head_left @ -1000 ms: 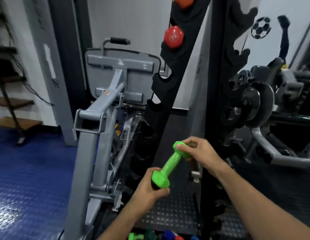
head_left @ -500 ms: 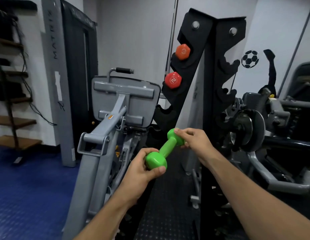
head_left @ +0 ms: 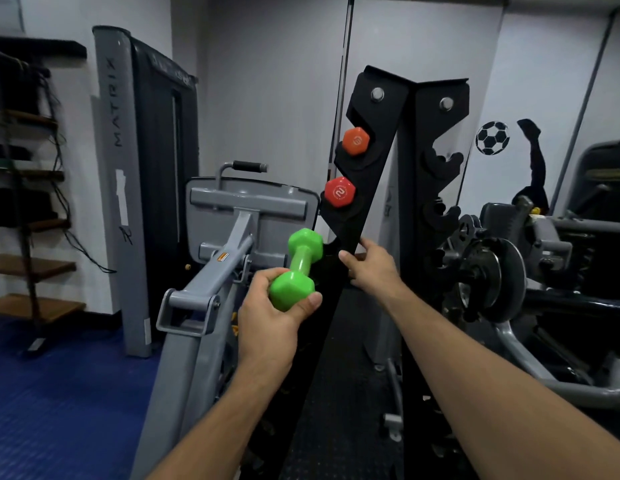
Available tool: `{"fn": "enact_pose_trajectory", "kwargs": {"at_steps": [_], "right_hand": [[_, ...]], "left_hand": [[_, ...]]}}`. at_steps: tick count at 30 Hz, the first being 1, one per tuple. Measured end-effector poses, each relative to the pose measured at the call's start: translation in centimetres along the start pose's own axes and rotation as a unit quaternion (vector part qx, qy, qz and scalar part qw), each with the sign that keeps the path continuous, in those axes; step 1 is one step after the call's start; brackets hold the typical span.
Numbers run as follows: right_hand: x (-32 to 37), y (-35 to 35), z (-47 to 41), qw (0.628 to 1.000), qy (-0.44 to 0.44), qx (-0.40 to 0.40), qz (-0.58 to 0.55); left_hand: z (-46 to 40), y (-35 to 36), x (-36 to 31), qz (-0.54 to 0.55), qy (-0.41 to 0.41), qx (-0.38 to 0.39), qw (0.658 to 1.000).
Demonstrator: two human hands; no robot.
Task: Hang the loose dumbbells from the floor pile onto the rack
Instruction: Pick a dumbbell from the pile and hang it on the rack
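— Holding: what does each hand carry?

— Item 1, left hand point(head_left: 272, 308): fingers and thumb curled round the near head of a green dumbbell point(head_left: 299, 270), thumb pressed along the lower right face. Dumbbell tilted, far head raised toward the rack point(head_left: 377, 168), just beside the lower edge of its left upright, not seated in any notch.

— Item 2?

— Right hand point(head_left: 370, 268): fingers mostly straight, tips resting on the edge of the rack's left upright, clasping nothing. Off the green dumbbell, a small gap between.

— Stock on the rack?

— Orange dumbbell point(head_left: 356, 141), upper left cradle, end face outward. Red dumbbell point(head_left: 339, 192), the cradle below, marked "2". Notches on the right upright show bare.

— Surroundings?

— Grey exercise machine point(head_left: 232, 237) left of the rack; tall grey column lettered MATRIX point(head_left: 118, 188) behind it; blue floor mat point(head_left: 59, 393); football sticker point(head_left: 492, 137) on the white wall; weight plate point(head_left: 499, 282) at right.
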State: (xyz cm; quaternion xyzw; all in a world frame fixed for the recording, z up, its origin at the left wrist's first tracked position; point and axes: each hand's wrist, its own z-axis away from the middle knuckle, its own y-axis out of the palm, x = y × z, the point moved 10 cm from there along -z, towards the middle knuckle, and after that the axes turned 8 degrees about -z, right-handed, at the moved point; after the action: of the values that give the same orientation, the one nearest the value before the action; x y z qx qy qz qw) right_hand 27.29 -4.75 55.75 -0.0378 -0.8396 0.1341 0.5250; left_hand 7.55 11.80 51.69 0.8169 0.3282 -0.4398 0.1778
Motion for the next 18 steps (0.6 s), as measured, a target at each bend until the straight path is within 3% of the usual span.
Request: {"fn": "enact_pose_trajectory", "kwargs": {"at_steps": [6,18], "right_hand": [[0.9,0.7,0.6,0.995,-0.040,0.002,0.091],[0.7,0.5,0.7,0.994,-0.077,0.010,0.083]], "left_hand": [[-4.5,0.6,-1.9,-0.045,0.000,-0.027,0.999],[-9.1,6.5,-2.9,-0.148,0.003,0.017,0.989]]}}
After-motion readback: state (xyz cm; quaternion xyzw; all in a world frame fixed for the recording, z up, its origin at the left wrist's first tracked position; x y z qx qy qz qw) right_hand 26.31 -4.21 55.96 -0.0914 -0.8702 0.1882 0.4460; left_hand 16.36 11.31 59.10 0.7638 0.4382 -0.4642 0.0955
